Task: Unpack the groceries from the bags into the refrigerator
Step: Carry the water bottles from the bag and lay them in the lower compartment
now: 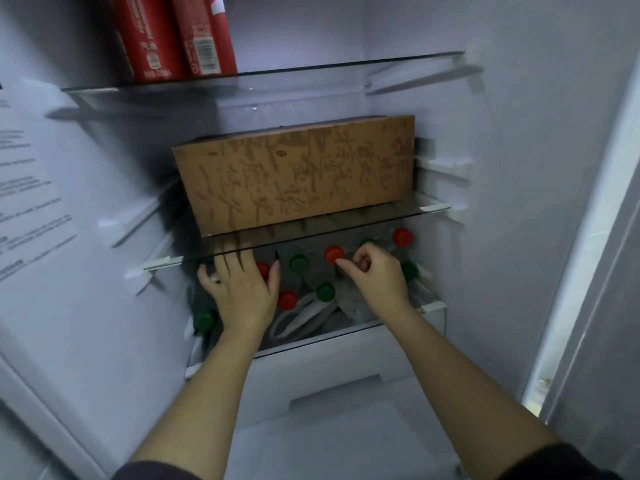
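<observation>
Both my hands reach into the refrigerator's lower shelf (pixel 346 332), where several bottles with red caps (pixel 334 253) and green caps (pixel 325 291) stand. My left hand (pixel 239 289) is spread flat over the bottles on the left, fingers apart, partly covering a red-capped one (pixel 263 270). My right hand (pixel 375 275) has its fingers curled beside a red cap, touching it; whether it grips the bottle is unclear. A white plastic bag (pixel 304 315) lies crumpled among the bottles.
A brown cardboard box (pixel 298 174) fills the glass shelf (pixel 398 216) just above my hands. Two red cartons (pixel 173 36) stand on the top glass shelf (pixel 311 72). A white drawer (pixel 332 379) sits below. The door edge (pixel 588 271) is at right.
</observation>
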